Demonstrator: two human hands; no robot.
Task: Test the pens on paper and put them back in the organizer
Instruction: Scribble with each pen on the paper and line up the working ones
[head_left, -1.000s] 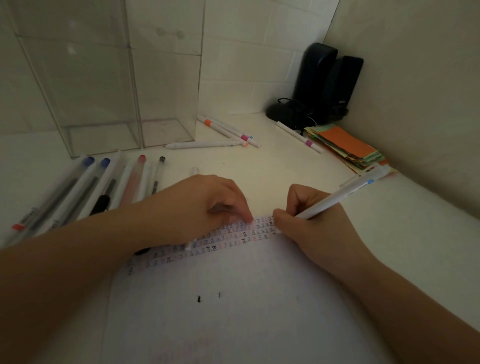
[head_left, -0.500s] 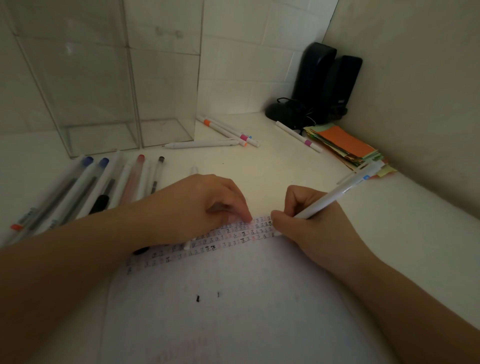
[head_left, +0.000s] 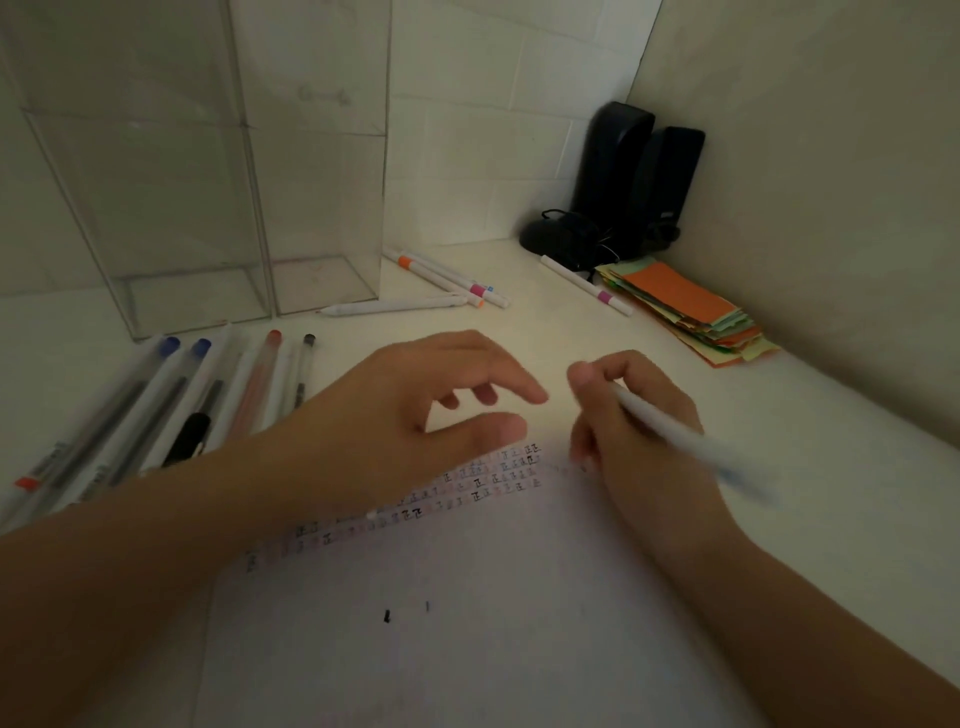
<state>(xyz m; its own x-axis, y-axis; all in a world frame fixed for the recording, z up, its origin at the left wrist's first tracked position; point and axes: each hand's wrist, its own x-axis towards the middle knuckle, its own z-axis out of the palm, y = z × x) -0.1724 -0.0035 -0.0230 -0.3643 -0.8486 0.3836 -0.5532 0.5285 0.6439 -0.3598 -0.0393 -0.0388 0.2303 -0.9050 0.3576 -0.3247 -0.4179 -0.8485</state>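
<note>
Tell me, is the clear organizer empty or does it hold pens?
Empty: through the clear organizer walls only its bare floor shows; no pens stand inside.

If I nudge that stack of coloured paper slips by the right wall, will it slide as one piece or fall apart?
Probably it falls apart. The stack of coloured paper slips already lies fanned, edges uneven, so the loose sheets would likely shear and spread. They look thin and floppy, and light. The nearby wall may stop those that slide that way.

White sheet of paper (head_left: 467, 649) bears rows of small black marks; stacked paper slips (head_left: 691, 312) (orange, green, yellow); two black speakers (head_left: 639, 176).
</note>
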